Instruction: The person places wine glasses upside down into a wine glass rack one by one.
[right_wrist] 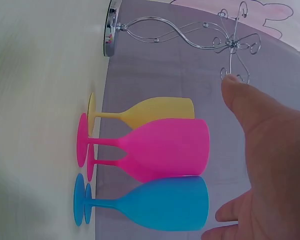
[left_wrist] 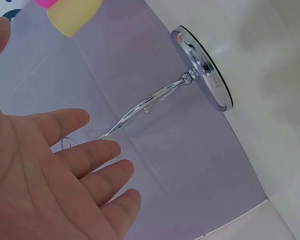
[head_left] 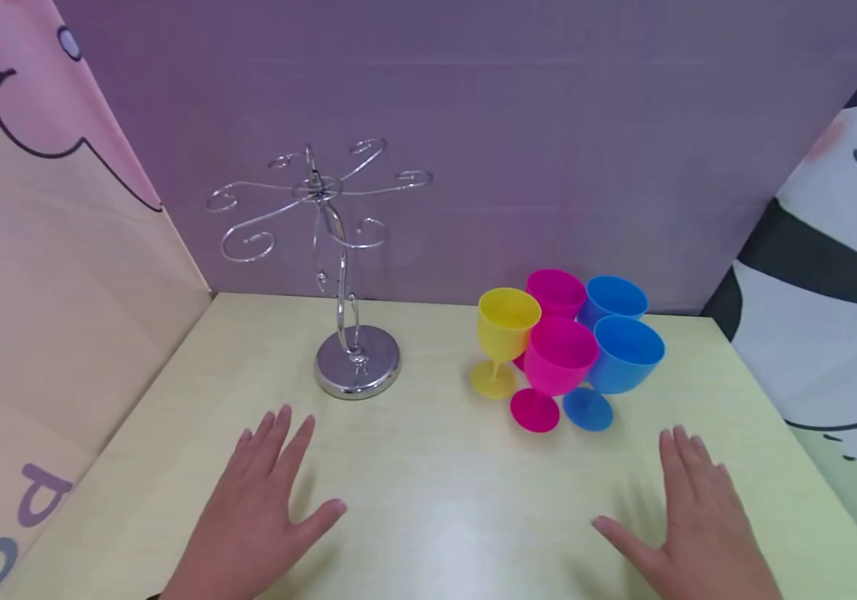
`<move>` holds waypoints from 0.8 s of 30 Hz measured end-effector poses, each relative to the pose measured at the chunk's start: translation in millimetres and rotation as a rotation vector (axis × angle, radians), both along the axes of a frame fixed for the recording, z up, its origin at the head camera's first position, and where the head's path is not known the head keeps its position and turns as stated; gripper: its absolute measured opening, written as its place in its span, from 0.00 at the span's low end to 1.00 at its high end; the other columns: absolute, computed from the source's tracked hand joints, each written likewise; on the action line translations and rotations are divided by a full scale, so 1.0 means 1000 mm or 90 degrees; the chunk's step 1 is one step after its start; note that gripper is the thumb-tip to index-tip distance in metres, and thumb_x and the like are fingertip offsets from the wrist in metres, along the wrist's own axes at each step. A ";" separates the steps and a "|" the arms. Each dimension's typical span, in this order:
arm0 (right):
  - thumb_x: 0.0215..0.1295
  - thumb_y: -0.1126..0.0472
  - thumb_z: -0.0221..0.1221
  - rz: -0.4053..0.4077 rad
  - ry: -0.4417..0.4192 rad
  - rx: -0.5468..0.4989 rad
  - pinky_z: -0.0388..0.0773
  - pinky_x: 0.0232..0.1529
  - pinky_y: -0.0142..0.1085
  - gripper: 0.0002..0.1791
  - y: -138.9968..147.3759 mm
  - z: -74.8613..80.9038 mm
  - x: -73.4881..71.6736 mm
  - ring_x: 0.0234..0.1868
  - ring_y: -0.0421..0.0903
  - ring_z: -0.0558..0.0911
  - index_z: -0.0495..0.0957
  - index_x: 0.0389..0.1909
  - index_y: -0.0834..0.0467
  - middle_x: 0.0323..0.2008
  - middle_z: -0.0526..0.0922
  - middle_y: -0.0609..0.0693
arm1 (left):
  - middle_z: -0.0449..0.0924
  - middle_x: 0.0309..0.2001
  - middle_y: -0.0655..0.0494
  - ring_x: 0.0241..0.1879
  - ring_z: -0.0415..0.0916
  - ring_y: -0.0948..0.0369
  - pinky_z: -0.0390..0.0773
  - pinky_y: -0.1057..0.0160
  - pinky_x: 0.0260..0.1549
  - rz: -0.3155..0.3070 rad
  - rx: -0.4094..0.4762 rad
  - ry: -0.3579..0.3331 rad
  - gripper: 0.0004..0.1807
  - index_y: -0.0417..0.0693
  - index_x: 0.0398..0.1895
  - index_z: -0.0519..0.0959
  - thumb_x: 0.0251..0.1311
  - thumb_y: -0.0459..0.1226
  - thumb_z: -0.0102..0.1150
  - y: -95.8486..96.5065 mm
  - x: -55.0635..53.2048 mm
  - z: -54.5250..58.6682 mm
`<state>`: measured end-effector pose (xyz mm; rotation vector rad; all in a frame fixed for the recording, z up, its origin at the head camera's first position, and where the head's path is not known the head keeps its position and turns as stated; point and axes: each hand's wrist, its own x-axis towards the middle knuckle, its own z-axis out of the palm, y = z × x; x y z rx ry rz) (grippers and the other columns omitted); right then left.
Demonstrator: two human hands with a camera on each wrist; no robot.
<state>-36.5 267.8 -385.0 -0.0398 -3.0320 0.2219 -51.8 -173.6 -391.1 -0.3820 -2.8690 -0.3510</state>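
Over the front left of the table, my left hand [head_left: 259, 508] has its fingers straight and thumb spread, holding nothing. My right hand [head_left: 699, 525] is likewise spread on the front right, also without anything in it. Beyond the left hand stands a chrome wine glass rack [head_left: 343, 275] with curled arms and a round base [left_wrist: 202, 70]. Several plastic goblets stand upright in a cluster, nearer the right hand: a yellow goblet [head_left: 507, 325], two pink goblets [head_left: 559, 358] and two blue goblets [head_left: 627, 357]. The rear pink and blue ones are partly hidden by those in front.
The pale table [head_left: 428, 467] ends at a purple backdrop [head_left: 473, 167]. A cloth with a pink cartoon figure [head_left: 46, 100] flanks the left side, and a panda print [head_left: 826, 267] the right. Between rack and goblets lies a gap of bare tabletop.
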 end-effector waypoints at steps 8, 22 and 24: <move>0.48 0.18 0.51 -0.011 -0.017 -0.010 0.30 0.68 0.65 0.74 0.003 0.000 0.001 0.73 0.69 0.34 0.33 0.75 0.69 0.73 0.40 0.73 | 0.50 0.76 0.41 0.75 0.44 0.47 0.41 0.50 0.74 -0.031 -0.019 0.039 0.51 0.48 0.76 0.56 0.58 0.69 0.50 -0.003 -0.006 0.001; 0.50 0.19 0.52 -0.058 -0.152 -0.108 0.57 0.57 0.72 0.73 -0.001 0.003 -0.006 0.68 0.74 0.48 0.26 0.76 0.62 0.72 0.42 0.74 | 0.60 0.72 0.46 0.70 0.57 0.47 0.61 0.44 0.67 -0.083 0.078 0.090 0.45 0.44 0.72 0.63 0.58 0.59 0.61 -0.015 -0.026 0.039; 0.50 0.18 0.51 -0.055 -0.143 -0.107 0.58 0.57 0.72 0.72 -0.001 0.005 -0.007 0.68 0.74 0.50 0.26 0.76 0.63 0.72 0.43 0.74 | 0.60 0.73 0.49 0.70 0.58 0.48 0.64 0.42 0.64 -0.077 0.118 0.068 0.43 0.47 0.74 0.61 0.60 0.57 0.60 -0.018 -0.026 0.047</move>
